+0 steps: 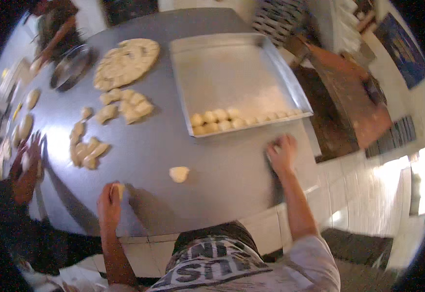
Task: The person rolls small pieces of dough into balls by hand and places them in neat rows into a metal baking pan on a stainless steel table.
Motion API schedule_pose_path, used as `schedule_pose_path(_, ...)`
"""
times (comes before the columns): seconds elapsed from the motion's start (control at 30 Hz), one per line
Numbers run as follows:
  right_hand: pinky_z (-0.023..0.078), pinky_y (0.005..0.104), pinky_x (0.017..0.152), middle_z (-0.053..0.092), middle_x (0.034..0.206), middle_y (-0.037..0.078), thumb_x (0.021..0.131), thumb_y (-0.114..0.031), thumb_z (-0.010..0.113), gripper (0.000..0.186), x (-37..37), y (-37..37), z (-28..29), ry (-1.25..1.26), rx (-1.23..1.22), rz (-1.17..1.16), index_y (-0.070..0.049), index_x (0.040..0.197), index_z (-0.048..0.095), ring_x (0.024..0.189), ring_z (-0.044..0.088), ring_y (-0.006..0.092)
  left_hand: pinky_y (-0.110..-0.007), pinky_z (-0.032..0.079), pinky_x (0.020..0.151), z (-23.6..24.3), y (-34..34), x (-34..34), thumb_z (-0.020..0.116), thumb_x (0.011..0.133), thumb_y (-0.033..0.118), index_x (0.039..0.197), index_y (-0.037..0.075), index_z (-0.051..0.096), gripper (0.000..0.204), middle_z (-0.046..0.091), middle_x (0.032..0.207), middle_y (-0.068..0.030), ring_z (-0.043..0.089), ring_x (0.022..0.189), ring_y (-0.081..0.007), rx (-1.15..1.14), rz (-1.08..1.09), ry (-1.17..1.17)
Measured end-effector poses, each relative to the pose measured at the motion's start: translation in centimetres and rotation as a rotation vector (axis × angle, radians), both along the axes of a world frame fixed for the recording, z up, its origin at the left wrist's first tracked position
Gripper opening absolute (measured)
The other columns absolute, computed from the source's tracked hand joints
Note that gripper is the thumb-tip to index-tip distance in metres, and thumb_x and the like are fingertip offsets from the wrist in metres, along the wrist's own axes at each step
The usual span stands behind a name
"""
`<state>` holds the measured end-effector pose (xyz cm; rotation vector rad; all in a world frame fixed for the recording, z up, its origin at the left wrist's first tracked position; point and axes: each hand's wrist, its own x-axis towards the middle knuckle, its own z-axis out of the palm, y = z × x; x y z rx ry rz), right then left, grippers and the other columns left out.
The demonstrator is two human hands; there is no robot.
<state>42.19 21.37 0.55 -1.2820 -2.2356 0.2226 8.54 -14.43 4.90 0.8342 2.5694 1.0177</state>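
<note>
My left hand (pixel 108 207) is closed around a small piece of dough (pixel 120 190) near the table's front edge. My right hand (pixel 282 152) is curled above the tabletop, just below the tray's near right corner; whatever lies under its fingers, if anything, is hidden. Between my hands rests a loose lump of pale dough (pixel 179 173). A large metal tray (pixel 222 63) holds several small dough balls (pixel 223 125) in rows along its near edge. Left of the tray are cut dough pieces (pixel 135 105), and closer to my left hand another group of dough strips (pixel 90 152).
A big flat round of scored dough (pixel 127 63) lies farther back on the grey table (pixel 232 194), beside a dark round pan (pixel 70 68). At the left, another person's hands (pixel 30 158) are near oval dough pieces (pixel 26 127). A second person stands at the far left. A brown surface (pixel 343 92) is beyond the table's right side.
</note>
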Motion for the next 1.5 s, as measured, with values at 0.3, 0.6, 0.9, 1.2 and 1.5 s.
schedule_pose_path(0.3,0.04,0.0437,0.082,0.055,0.086,0.016,0.069,-0.019,0.067,0.022,2.0,1.8,0.6,0.023,0.025,0.146,-0.005,0.081,0.054,0.09,0.049,0.0346,-0.027,0.043,0.066,2.9,6.3,7.6,0.056,0.088,0.016,0.089,0.008,0.049,0.011,0.051,0.076,-0.0009,0.05,0.073,-0.0105,0.419,0.018,-0.555)
schedule_pose_path(0.6,0.038,0.0464,0.085,0.054,0.098,0.016,0.077,-0.019,0.061,0.023,4.0,4.7,-1.1,-0.094,0.1,0.206,-0.003,0.092,0.054,0.094,0.048,0.0365,-0.036,0.047,0.07,-1.3,13.9,16.3,0.069,0.077,0.015,0.093,0.005,0.055,0.023,0.051,0.106,-0.0162,0.055,0.086,-0.0293,0.288,-0.505,0.313)
schedule_pose_path(0.9,0.044,0.0368,0.083,0.057,0.103,0.012,0.078,-0.012,0.065,0.031,4.4,2.5,2.8,0.199,-0.545,0.341,-0.001,0.105,0.054,0.095,0.054,0.0267,-0.038,0.044,0.086,1.1,14.0,15.2,0.067,0.076,0.015,0.113,0.009,0.06,0.038,0.056,0.114,-0.0095,0.054,0.103,-0.0305,0.144,-0.583,0.099)
schedule_pose_path(1.2,0.039,0.0289,0.097,0.046,0.129,0.008,0.084,-0.009,0.06,0.063,-2.8,-10.4,7.7,0.26,-1.813,0.973,-0.003,0.139,0.029,0.112,0.047,0.0141,-0.037,0.049,0.078,3.9,10.6,16.8,0.066,0.073,0.01,0.108,0.007,0.063,0.036,0.059,0.1,-0.0097,0.059,0.09,-0.0276,0.42,-0.967,0.071)
schedule_pose_path(1.5,0.044,0.0263,0.081,0.06,0.101,0.003,0.087,-0.02,0.061,0.037,-3.1,-13.4,6.9,-0.224,-1.852,1.087,-0.002,0.118,0.052,0.093,0.054,0.0111,-0.036,0.051,0.076,3.8,7.0,15.4,0.064,0.074,0.01,0.102,0.007,0.062,0.028,0.059,0.098,-0.0091,0.06,0.087,-0.0262,0.281,-1.206,-0.098)
